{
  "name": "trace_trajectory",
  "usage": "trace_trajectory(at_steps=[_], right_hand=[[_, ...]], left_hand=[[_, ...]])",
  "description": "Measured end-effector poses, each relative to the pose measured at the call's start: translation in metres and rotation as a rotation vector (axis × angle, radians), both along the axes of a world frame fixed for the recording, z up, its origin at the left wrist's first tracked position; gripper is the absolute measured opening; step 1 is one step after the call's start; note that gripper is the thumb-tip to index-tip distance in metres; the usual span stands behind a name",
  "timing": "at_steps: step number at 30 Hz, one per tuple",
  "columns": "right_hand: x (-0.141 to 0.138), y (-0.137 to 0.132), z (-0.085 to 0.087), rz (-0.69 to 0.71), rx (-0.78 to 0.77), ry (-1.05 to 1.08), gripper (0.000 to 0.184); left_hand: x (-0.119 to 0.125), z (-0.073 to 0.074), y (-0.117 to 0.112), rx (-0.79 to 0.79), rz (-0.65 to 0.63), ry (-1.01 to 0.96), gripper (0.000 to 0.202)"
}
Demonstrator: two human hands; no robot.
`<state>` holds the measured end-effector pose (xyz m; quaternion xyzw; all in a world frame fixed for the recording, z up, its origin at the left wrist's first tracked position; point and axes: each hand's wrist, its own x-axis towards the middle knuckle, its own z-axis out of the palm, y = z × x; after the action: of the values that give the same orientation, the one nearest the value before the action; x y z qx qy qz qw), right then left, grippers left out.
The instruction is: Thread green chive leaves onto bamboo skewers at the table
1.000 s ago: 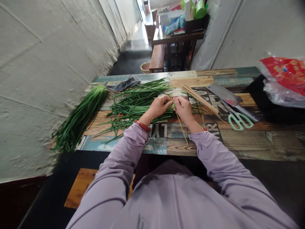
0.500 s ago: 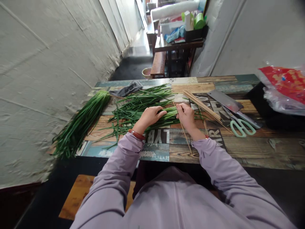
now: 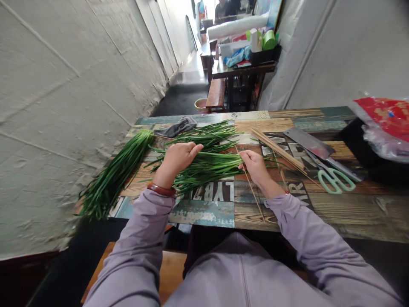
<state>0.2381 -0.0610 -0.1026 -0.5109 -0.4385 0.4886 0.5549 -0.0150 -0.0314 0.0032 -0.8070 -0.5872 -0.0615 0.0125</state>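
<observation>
Long green garlic chives lie spread across the middle of the patterned table. My right hand pinches the pale stem ends of a bunch, with a thin straw-coloured strip at its fingertips, hanging toward the table's front edge. Over the leafy part, my left hand is curled round the leaves with its thumb stretched to the right; its other fingers are mostly hidden. At the left lies a large bundle of chives, pale ends pointing away from me. More straw-coloured strips lie right of my right hand.
A cleaver and scissors with pale green handles lie at the right. Beyond them is a red and clear plastic bag on something black. A grey cloth rests near the far edge. A white wall borders the left side.
My left hand has slid left along the leaves, away from my right hand, which still pinches the stem ends. The view has shifted slightly, so the table sits lower and further right.
</observation>
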Motion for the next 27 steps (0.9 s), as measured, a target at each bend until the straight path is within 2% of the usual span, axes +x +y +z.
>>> trace_trajectory(at_steps=[2, 4, 9, 12, 15, 18, 21, 26, 27], right_hand=[[-0.002, 0.001, -0.003, 0.007, -0.026, -0.050, 0.040], [-0.003, 0.001, -0.006, 0.011, -0.023, -0.094, 0.038], [-0.002, 0.002, -0.009, 0.010, 0.004, -0.159, 0.034], [-0.003, 0.003, -0.008, 0.009, 0.012, -0.179, 0.033], [-0.004, 0.005, -0.008, 0.008, 0.029, -0.193, 0.033], [-0.004, 0.006, -0.008, 0.006, 0.037, -0.203, 0.033], [-0.005, 0.006, -0.007, 0.006, 0.039, -0.208, 0.032], [-0.005, 0.005, -0.005, -0.002, 0.066, -0.225, 0.030], [-0.004, 0.005, -0.005, -0.004, 0.070, -0.232, 0.029]], left_hand=[[0.003, -0.009, 0.006, -0.022, -0.025, 0.048, 0.042], [0.011, -0.018, 0.015, -0.010, -0.062, 0.004, 0.036], [0.050, -0.034, 0.046, 0.000, -0.250, -0.120, 0.031], [0.073, -0.040, 0.063, 0.050, -0.314, -0.065, 0.030], [0.085, -0.043, 0.075, 0.123, -0.325, 0.057, 0.030], [0.084, -0.040, 0.079, 0.163, -0.307, 0.159, 0.025], [0.074, -0.034, 0.073, 0.155, -0.304, 0.210, 0.028], [0.047, -0.025, 0.050, -0.164, -0.269, 0.352, 0.024], [0.043, -0.023, 0.046, -0.188, -0.244, 0.382, 0.024]])
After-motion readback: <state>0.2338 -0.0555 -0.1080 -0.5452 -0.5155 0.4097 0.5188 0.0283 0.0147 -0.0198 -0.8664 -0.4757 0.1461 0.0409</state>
